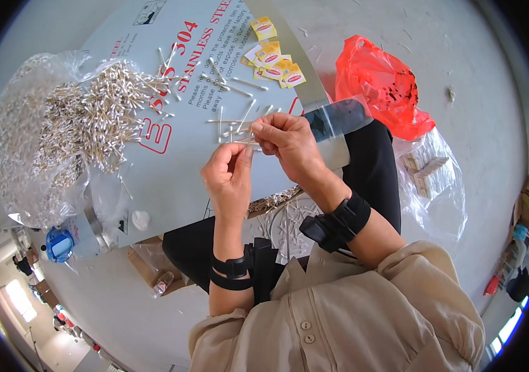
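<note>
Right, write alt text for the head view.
A person's left hand and right hand are close together over cotton swabs scattered on a grey table, seemingly pinching a few. A clear bag heaped with swabs lies left, yellow packets beyond the hands, a red bag right.

Small packing workshop by the look of it, cotton swabs (106, 111) heaped in bulk on a film-covered table (183, 170), small yellow packets (270, 59) spread near its edge, white packs (429, 167) bagged in clear plastic (447, 201), bare grey floor (484, 118).
</note>
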{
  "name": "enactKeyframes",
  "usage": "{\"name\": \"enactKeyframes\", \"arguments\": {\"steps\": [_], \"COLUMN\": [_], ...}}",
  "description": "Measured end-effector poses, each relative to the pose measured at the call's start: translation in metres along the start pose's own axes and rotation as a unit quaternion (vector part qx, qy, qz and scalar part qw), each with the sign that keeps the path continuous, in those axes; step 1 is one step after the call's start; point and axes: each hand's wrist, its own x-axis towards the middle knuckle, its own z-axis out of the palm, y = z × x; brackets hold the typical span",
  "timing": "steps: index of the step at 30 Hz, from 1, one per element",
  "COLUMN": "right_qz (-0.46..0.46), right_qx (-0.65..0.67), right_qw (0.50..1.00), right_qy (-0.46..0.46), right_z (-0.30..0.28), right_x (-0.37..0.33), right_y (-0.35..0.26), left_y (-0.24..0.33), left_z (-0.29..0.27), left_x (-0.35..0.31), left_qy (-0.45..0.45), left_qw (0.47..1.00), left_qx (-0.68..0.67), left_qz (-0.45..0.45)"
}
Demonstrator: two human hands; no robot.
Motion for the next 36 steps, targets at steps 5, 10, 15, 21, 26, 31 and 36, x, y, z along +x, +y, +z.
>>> {"name": "enactKeyframes", "arguments": {"steps": [5, 10, 15, 21, 26, 31, 36], "right_qz": [-0.062, -0.063, -0.028, -0.055, -0.022, -0.006, 0.0], "right_qx": [-0.105, -0.098, -0.057, -0.08, -0.024, -0.014, -0.001], "right_qw": [0.993, 0.993, 0.998, 0.995, 0.999, 1.0, 1.0], "right_qy": [0.004, -0.01, -0.005, 0.01, 0.02, 0.005, 0.008], "right_z": [0.006, 0.0, -0.003, 0.0, -0.004, -0.004, -0.003], "right_x": [-0.013, -0.016, -0.015, -0.015, -0.013, -0.014, -0.014], "right_y": [0.009, 0.003, 0.005, 0.007, 0.008, 0.011, 0.009], "left_y": [0.005, 0.008, 0.006, 0.005, 0.006, 0.004, 0.004], "left_z": [0.005, 0.007, 0.007, 0.008, 0.008, 0.008, 0.009], "left_x": [-0.008, -0.012, -0.014, -0.015, -0.016, -0.018, -0.016], "left_qy": [0.032, 0.025, 0.027, 0.023, 0.014, 0.03, 0.025], "left_qw": [0.999, 0.999, 0.991, 0.996, 0.997, 0.99, 0.994], "left_qx": [0.002, -0.024, -0.096, -0.062, -0.062, -0.112, -0.088], "left_qz": [-0.003, -0.018, -0.086, -0.052, -0.051, -0.085, -0.066]}}
